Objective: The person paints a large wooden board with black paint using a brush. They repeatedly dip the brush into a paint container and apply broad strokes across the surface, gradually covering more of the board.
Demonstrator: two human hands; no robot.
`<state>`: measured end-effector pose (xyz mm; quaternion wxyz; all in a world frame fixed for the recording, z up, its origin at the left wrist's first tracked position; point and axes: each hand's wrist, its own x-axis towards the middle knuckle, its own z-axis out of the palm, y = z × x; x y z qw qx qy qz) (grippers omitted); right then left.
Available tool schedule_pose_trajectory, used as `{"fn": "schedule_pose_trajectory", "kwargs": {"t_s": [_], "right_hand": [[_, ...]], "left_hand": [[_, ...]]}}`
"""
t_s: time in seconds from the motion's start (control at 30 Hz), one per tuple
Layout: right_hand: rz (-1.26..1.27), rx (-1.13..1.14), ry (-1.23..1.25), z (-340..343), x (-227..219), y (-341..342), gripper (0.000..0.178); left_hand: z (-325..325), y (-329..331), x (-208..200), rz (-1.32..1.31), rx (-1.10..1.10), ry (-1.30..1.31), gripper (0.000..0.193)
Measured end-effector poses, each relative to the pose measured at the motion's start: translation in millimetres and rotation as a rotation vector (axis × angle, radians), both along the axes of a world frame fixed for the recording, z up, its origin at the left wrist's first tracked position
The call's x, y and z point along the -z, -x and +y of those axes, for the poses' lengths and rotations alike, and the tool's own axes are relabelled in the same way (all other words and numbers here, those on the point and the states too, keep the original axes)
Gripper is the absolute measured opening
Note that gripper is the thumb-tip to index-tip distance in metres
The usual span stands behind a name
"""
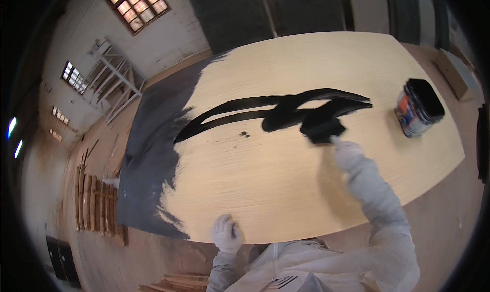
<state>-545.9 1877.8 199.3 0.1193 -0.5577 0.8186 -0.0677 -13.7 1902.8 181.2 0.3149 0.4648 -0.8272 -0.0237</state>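
A large pale yellow board (pixel 255 190) lies in front of me, its left end coated dark grey-black. Fresh black paint (pixel 245 106) runs across its middle in long curved strokes. My right hand (pixel 348 153), in a light glove, is closed round the pale handle of a paintbrush (pixel 322 130). The brush's black head rests on the board at the right end of the strokes and blends with the wet paint. At the board's near edge my left hand (pixel 227 234), also gloved, rests holding nothing, with a dark patch near its thumb.
An open paint bucket (pixel 419 108), black inside, stands on the board's right side. Wooden strips (pixel 94 200) are stacked on the floor at left. A pale frame rack (pixel 115 78) stands by the wall, and dark panels (pixel 306 9) lean beyond the board.
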Motion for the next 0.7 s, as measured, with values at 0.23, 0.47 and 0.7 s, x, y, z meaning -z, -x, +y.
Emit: {"fn": "schedule_pose_trajectory", "kwargs": {"t_s": [0.23,0.47,0.7], "right_hand": [[0.034,0.357,-0.109,-60.0,-47.1,73.8,0.049],[0.076,0.046,-0.074,-305.3,0.2,-68.5,0.046],[0.063,-0.149,-0.096,-449.8,-7.0,-262.6,0.034]], "left_hand": [[-7.8,4.3,1.2,-0.006,-0.023,0.007,0.027],[-3.9,-16.7,-0.7,0.022,0.021,-0.099,0.028],[-11.7,-22.0,-3.2,0.104,0.097,-0.148,0.029]]}}
